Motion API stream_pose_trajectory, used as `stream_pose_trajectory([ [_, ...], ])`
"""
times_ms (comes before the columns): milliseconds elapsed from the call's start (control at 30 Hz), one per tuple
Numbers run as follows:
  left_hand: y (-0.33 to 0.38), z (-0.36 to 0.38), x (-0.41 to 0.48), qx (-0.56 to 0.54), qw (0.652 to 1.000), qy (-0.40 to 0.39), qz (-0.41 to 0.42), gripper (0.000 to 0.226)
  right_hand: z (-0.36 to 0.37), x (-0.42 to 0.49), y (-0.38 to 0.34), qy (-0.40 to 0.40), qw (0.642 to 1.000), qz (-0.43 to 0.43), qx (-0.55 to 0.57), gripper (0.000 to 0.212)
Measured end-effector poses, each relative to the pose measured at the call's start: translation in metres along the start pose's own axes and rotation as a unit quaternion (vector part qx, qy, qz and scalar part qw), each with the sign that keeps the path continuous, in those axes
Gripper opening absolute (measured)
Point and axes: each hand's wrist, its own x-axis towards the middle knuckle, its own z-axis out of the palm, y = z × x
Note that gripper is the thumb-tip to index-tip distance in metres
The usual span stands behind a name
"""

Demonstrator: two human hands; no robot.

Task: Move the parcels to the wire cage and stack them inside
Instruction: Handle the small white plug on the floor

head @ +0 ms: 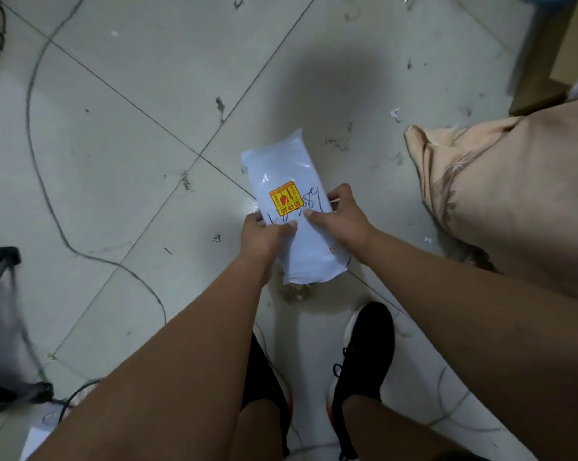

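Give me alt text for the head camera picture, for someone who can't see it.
Seen from above, a person's left hand and right hand grip a white parcel with a yellow and red sticker over a tiled floor. A beige sack lies to the right, black shoes show below and a thin cable trails on the left.
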Motion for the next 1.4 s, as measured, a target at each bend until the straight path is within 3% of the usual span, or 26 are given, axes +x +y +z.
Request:
stream_pose_trajectory([
  [333, 0.104, -0.091, -0.232, -0.103, 0.989, -0.024, 0.105, 0.062, -0.051, -0.211, -0.160, -0.068, 0.993, -0.052, 0.079, 0.054],
  [733, 0.160, -0.204, -0.526, -0.148, 0.969, 0.032, 0.196, 0.057, -0.081, -0.484, -0.299, -0.182, 0.973, -0.133, -0.054, 0.050],
  [1067, 0.081, -0.283, -0.692, -0.261, 0.916, 0.176, 0.248, 0.052, -0.024, -0.648, -0.345, -0.293, 0.902, -0.232, -0.215, 0.043],
  [1267, -0.015, -0.330, -0.787, -0.351, 0.862, 0.272, 0.244, 0.040, 0.053, -0.750, -0.324, -0.389, 0.826, -0.257, -0.317, 0.051],
  [1400, -0.093, -0.353, -0.843, -0.411, 0.809, 0.354, 0.224, 0.047, 0.118, -0.820, -0.283, -0.440, 0.761, -0.280, -0.386, 0.051],
])
